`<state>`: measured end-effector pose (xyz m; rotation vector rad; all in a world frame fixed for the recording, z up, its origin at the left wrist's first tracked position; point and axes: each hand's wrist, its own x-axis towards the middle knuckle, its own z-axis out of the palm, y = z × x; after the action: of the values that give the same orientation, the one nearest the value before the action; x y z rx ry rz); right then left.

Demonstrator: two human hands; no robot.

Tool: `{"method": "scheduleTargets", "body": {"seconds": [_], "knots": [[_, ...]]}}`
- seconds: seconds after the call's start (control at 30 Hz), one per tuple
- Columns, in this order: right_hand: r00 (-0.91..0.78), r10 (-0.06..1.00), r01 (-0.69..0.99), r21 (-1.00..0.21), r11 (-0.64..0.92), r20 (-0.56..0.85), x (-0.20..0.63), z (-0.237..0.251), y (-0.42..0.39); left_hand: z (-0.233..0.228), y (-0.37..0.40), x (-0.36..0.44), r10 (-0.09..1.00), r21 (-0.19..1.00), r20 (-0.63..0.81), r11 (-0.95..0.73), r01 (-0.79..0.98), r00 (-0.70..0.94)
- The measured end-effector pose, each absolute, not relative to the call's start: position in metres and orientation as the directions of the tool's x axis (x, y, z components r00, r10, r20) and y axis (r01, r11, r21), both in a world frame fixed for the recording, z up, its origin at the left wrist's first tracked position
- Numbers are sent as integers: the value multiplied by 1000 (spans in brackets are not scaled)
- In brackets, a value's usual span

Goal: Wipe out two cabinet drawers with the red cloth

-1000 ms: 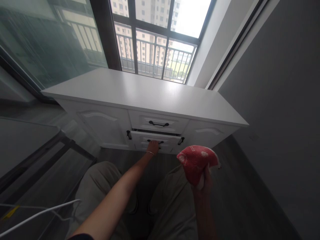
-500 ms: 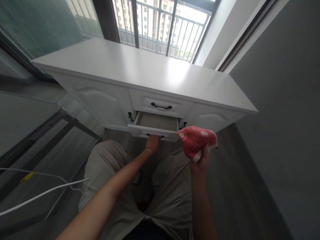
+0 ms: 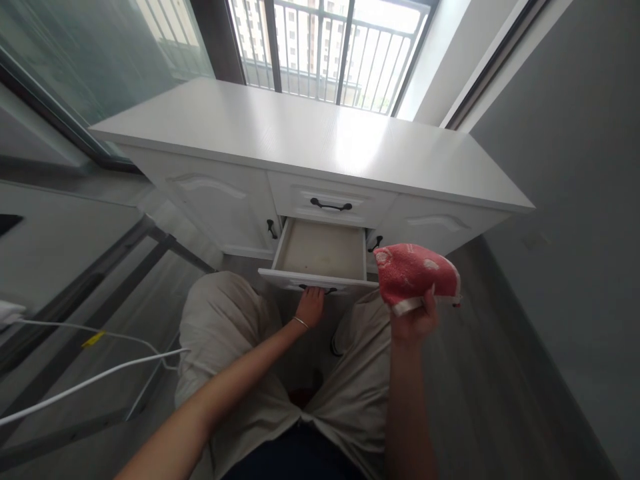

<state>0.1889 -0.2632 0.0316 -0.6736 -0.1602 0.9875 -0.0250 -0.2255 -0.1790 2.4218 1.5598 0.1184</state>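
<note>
My left hand [image 3: 310, 307] has its fingers hooked over the dark handle [image 3: 331, 291] of the lower drawer [image 3: 325, 248]. That drawer is pulled out from the white cabinet, and its pale bottom shows, with a few small specks on it. In my right hand [image 3: 417, 322] is a red towel [image 3: 415, 273] with white patches and a white edge, folded or bunched up. It is held up beside the drawer's right front corner, in front of the cabinet's right side.
The white cabinet [image 3: 280, 133] has a closed upper drawer [image 3: 333, 200] and a door on each side. At left stands a dark-framed table [image 3: 65, 233], with white cables [image 3: 95, 380] running to my knee. A grey wall [image 3: 565, 167] rises at right; windows are behind.
The lower drawer has come further out towards me, with my left hand on its handle. My right hand and the towel have shifted slightly right. The view has moved a little.
</note>
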Motion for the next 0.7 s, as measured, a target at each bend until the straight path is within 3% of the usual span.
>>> {"method": "scheduleTargets", "body": {"seconds": [0.7], "knots": [[348, 895, -807, -575, 134, -280, 158, -17, -215, -182, -221, -36, 811, 301, -164, -500, 812, 561]]}}
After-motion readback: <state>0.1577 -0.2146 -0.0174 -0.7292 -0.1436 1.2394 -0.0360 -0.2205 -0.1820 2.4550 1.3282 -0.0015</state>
